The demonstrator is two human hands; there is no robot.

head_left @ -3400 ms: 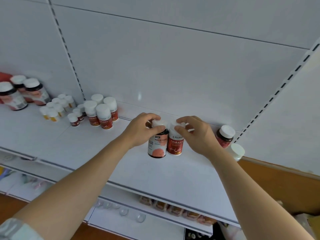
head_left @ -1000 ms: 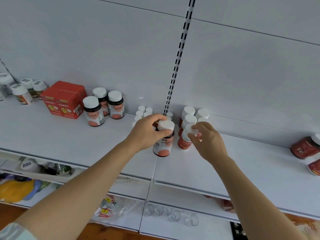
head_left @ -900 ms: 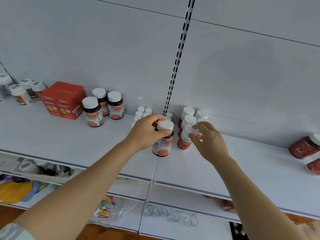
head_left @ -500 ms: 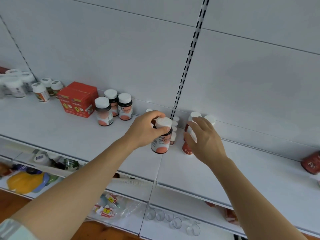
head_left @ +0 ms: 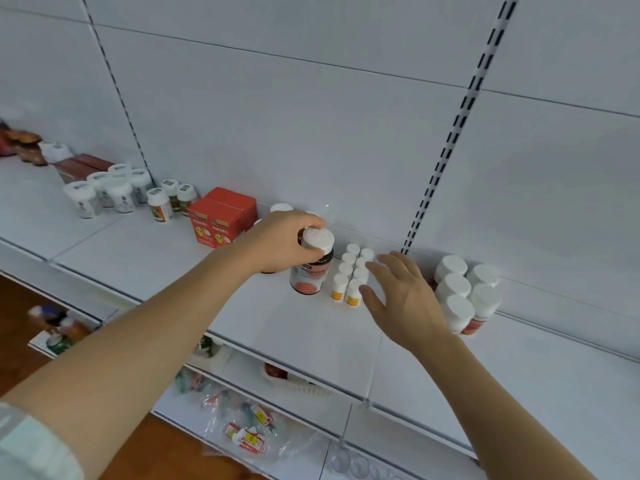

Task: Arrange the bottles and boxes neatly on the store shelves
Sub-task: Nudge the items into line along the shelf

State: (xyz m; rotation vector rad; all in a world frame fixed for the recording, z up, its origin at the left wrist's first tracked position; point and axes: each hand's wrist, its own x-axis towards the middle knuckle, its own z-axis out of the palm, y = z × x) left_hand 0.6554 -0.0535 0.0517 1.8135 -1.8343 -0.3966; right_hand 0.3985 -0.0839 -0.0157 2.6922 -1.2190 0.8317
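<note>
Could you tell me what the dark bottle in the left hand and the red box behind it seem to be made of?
Dark bottle: likely glossy dark plastic or glass, with a matte white plastic cap and printed label. Red box: apparently printed cardboard, with sharp folded edges.

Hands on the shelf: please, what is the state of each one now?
Left hand: closed, gripping the dark bottle by its white cap.
Right hand: open, fingers straight, holding nothing.

Bare shelf [head_left: 145,258] lies open left of the small bottles [head_left: 349,275]; red box [head_left: 221,220] blocks behind.
</note>
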